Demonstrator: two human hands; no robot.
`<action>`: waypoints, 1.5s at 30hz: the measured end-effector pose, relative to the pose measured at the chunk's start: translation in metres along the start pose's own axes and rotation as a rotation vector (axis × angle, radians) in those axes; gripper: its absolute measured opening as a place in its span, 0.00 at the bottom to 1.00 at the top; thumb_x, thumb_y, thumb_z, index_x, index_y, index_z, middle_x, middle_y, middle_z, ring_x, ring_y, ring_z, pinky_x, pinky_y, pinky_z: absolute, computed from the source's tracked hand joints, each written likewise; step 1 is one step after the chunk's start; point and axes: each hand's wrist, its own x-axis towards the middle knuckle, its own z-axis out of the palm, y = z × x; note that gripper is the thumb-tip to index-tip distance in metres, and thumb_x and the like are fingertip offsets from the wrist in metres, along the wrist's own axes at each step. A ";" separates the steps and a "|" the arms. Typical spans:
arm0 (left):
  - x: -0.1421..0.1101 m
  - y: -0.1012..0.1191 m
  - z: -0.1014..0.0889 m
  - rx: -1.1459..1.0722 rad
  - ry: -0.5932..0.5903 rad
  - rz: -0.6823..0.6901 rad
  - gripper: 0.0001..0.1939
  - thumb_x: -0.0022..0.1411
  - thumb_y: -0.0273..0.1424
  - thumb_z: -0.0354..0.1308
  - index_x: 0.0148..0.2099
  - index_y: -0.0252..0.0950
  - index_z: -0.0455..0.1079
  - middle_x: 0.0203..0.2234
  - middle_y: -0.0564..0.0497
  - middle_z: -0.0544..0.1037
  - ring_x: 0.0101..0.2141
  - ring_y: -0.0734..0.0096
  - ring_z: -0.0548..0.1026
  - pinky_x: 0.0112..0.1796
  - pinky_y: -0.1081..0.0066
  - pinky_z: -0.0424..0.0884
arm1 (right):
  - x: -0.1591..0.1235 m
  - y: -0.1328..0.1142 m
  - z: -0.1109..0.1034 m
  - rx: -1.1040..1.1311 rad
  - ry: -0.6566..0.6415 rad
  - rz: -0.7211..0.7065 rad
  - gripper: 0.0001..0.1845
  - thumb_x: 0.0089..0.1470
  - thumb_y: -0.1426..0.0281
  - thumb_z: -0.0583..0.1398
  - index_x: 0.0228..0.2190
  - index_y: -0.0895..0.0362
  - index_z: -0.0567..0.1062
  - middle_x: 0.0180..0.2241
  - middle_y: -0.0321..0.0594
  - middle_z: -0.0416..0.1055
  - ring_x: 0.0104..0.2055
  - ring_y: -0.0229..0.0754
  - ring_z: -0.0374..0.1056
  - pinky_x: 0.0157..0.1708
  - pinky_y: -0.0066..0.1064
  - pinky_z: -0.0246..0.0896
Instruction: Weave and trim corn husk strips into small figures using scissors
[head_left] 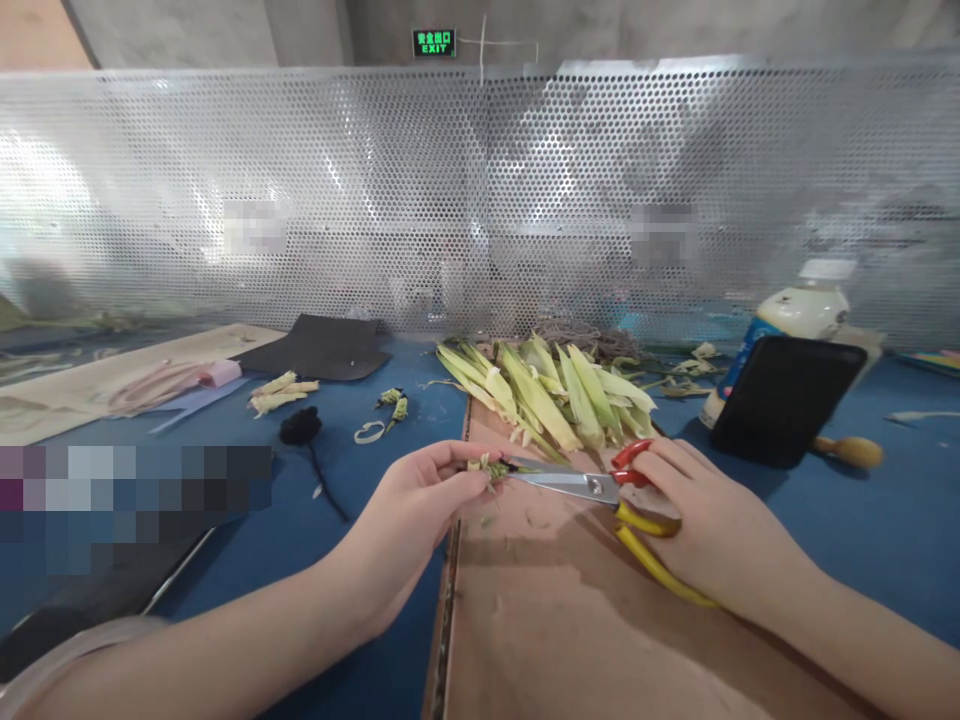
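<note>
At the centre of the frame the left hand (420,500) pinched a small bit of green-yellow husk (491,467) between thumb and fingertips, held just above the near edge of a brown board (570,620). The right hand (701,520) was closed around the red and yellow handles of a pair of scissors (592,487), whose metal blades pointed left and met the husk bit at their tips; whether the blades were apart or together could not be told.

Just beyond the hands, at the board's far end, lay a fanned pile of pale green husk strips (547,390). Right of it a dark phone (784,400) leaned in front of a white bottle (802,310). On the blue desk (330,560) to the left lay a black tassel (301,425), a few loose husk scraps (279,393) and a black mat (319,347). A perforated metal screen (480,200) crossed the upper half of the frame.
</note>
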 end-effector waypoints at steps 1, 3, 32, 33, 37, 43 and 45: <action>0.000 0.000 0.001 0.003 0.000 -0.004 0.08 0.53 0.28 0.60 0.38 0.33 0.71 0.39 0.45 0.77 0.41 0.68 0.73 0.46 0.70 0.65 | 0.000 0.000 -0.001 -0.003 -0.002 -0.008 0.05 0.52 0.70 0.53 0.27 0.55 0.67 0.33 0.43 0.67 0.38 0.44 0.64 0.36 0.35 0.64; -0.001 0.001 0.001 0.003 -0.004 -0.001 0.08 0.53 0.28 0.60 0.38 0.33 0.71 0.38 0.46 0.77 0.41 0.68 0.73 0.46 0.71 0.65 | 0.002 -0.001 -0.002 -0.011 0.002 -0.027 0.05 0.52 0.71 0.53 0.26 0.55 0.67 0.33 0.43 0.67 0.38 0.44 0.64 0.37 0.35 0.63; 0.003 -0.002 -0.004 -0.054 0.036 0.036 0.08 0.54 0.27 0.59 0.38 0.32 0.71 0.40 0.44 0.76 0.42 0.66 0.73 0.49 0.68 0.64 | -0.002 0.003 0.004 0.065 -0.050 0.042 0.08 0.53 0.69 0.52 0.26 0.55 0.70 0.33 0.42 0.67 0.39 0.44 0.63 0.39 0.36 0.63; 0.003 -0.002 -0.004 -0.056 0.036 0.037 0.07 0.54 0.27 0.59 0.38 0.32 0.71 0.40 0.44 0.76 0.42 0.66 0.73 0.49 0.68 0.64 | -0.003 0.004 0.004 0.077 -0.055 0.058 0.08 0.53 0.69 0.52 0.27 0.55 0.69 0.32 0.42 0.67 0.39 0.44 0.63 0.39 0.36 0.63; 0.003 0.000 -0.003 -0.063 0.041 0.036 0.07 0.54 0.26 0.58 0.37 0.31 0.71 0.39 0.45 0.76 0.41 0.68 0.73 0.49 0.69 0.64 | -0.005 0.004 0.007 0.103 -0.063 0.106 0.08 0.54 0.67 0.52 0.28 0.55 0.69 0.33 0.42 0.67 0.39 0.44 0.63 0.38 0.35 0.63; 0.002 -0.001 -0.002 -0.069 0.046 0.035 0.06 0.53 0.26 0.60 0.36 0.32 0.71 0.37 0.46 0.77 0.40 0.68 0.73 0.48 0.69 0.64 | -0.006 0.005 0.008 0.088 -0.027 0.111 0.06 0.53 0.67 0.53 0.30 0.55 0.68 0.33 0.41 0.67 0.39 0.43 0.64 0.39 0.34 0.63; 0.002 -0.001 -0.003 -0.068 0.038 0.040 0.06 0.53 0.27 0.60 0.36 0.32 0.71 0.37 0.46 0.77 0.40 0.68 0.73 0.48 0.69 0.64 | -0.006 0.005 0.007 0.086 -0.028 0.099 0.06 0.53 0.68 0.53 0.29 0.55 0.68 0.33 0.41 0.67 0.39 0.43 0.64 0.39 0.34 0.62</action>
